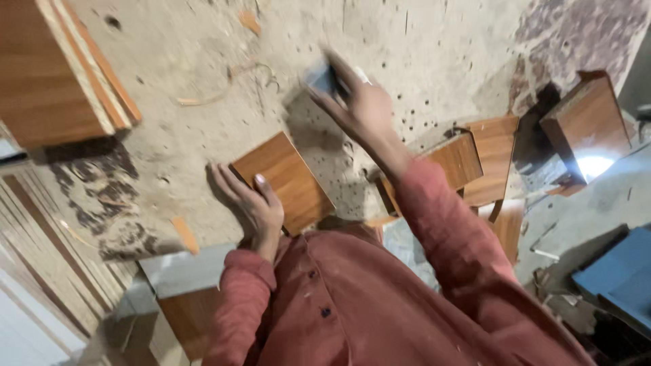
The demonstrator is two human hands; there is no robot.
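Wood panel (285,179): brown laminate piece lying flat on the dusty, hole-pocked table (434,54)
Left hand (251,200): grip flat and open, fingers resting on the panel's edge
Right hand (356,102): raised, grip closed on a small dark block (322,78), too blurry to identify
Around: more laminate boxes (475,159) just right, stacked boards (61,68) top left
Cut off: red sleeves hide the near table edge

We can't identify the blurred dark object (324,76) in the right hand (363,105); stacked boards (61,68) cut off top-left.
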